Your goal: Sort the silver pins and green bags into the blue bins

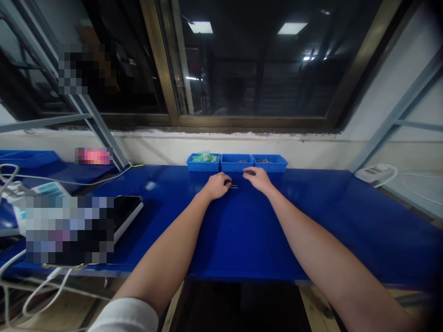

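My left hand point(218, 185) is closed in a pinch over the blue table. Two thin pale metal prongs point(235, 186) stick out to the right from its fingertips; the rest of that piece is hidden by the fingers. My right hand point(259, 179) is a little to the right, its thumb and fingers curled together. Whether anything is in that pinch is too small to tell. Just behind the hands stand three blue bins: a left bin point(204, 168) with green and clear packets point(205, 158), a middle bin point(230, 167) and a right bin point(279, 164), both with small metal pieces.
A phone-like device point(128, 208) on a pale base lies at the left of the blue table point(242, 235). White cables point(51, 281) hang there. A power strip point(377, 173) sits at the right edge. Grey metal posts point(107, 140) flank the table, with a window behind.
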A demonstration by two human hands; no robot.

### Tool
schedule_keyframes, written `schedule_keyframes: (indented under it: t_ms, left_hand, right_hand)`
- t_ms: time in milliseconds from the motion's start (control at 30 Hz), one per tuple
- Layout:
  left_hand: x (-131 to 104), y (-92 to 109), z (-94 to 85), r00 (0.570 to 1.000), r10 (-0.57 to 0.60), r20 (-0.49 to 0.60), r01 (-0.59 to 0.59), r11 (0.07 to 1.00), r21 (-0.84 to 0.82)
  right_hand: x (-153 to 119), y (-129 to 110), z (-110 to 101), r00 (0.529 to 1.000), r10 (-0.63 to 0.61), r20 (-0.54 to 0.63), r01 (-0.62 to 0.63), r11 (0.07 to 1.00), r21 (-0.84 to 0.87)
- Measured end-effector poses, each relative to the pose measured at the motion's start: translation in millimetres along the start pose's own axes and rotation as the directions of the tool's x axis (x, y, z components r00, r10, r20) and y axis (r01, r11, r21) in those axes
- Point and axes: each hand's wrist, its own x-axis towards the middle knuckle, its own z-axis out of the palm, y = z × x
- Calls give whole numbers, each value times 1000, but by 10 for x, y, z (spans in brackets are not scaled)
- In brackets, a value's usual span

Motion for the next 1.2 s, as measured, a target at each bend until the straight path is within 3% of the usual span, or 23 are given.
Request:
schedule_keyframes:
  t_ms: [133,267,367,700,967,1200]
  left_hand:
    - [-17,20,-4,998,-6,55,5,1000,24]
    - [-18,41,-10,997,-24,70,23,1000,18]
    - [-6,49,-5,995,-50,81,50,999,0]
    - [19,64,-14,987,-114,110,121,991,-60]
    - [10,56,-24,995,-100,23,102,993,-66]
    - [17,70,-46,998,-34,-54,27,993,-112]
  right_hand:
    - [-57,-80,2,989,-102,108,118,980,-159]
    - [-103,-161,19,936,-197,293,269,935,-230]
    - [-114,-188,45,911,-229,343,331,903,-275]
    - [-81,-127,104,903,-222,367,336,899,-283]
    - [-110,-137,106,954,-182,239,223,962,-160]
    - [-91,-151,103,956,-178,235,200,977,-77]
